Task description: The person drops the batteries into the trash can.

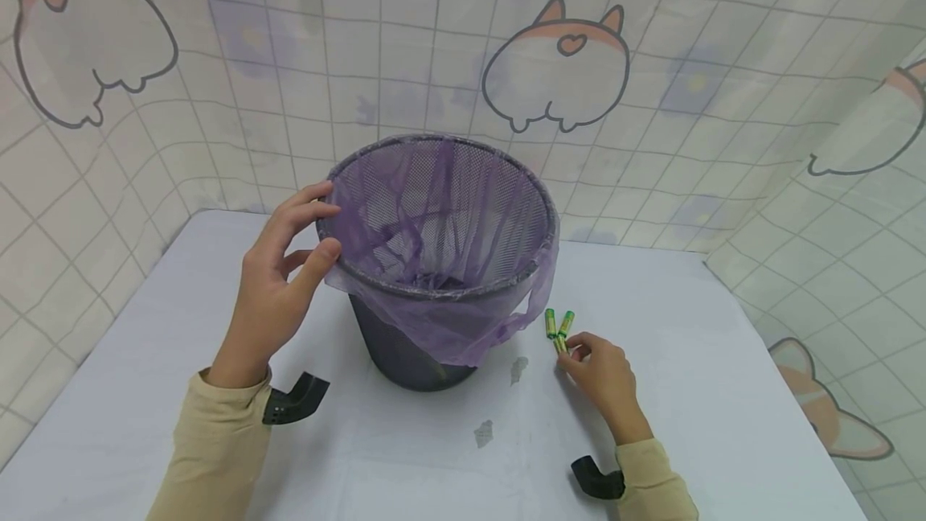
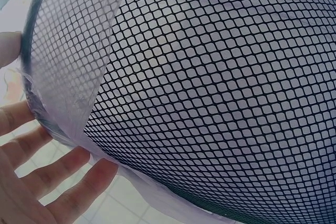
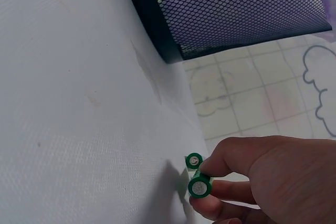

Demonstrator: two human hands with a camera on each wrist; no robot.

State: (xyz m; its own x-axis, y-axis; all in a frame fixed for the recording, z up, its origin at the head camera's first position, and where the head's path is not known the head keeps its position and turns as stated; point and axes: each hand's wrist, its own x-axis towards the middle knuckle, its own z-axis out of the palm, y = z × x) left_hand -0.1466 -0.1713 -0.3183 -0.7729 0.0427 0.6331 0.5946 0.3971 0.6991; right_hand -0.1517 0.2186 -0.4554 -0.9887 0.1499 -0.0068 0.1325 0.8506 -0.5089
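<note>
A black mesh trash can point(image 1: 423, 364) stands upright on the white table, lined with a thin purple bag point(image 1: 456, 328) folded over its rim. My left hand point(image 1: 271, 284) rests against the can's left rim, fingers spread and only gently bent. In the left wrist view, the fingertips point(image 2: 102, 169) touch the rim over the bag's edge. To the right of the can, my right hand point(image 1: 600, 372) pinches a green battery point(image 3: 199, 186) between thumb and fingers, at the table. Two more green batteries, one on the left point(image 1: 551, 323) and one on the right point(image 1: 567, 322), lie just beyond it.
The white table point(image 1: 405, 457) has two small grey patches, one nearer the can point(image 1: 518, 370) and one in front point(image 1: 483, 433). A tile-patterned curtain point(image 1: 427, 38) with cartoon animals hangs behind and along both sides. Black wrist mounts show on both sleeves.
</note>
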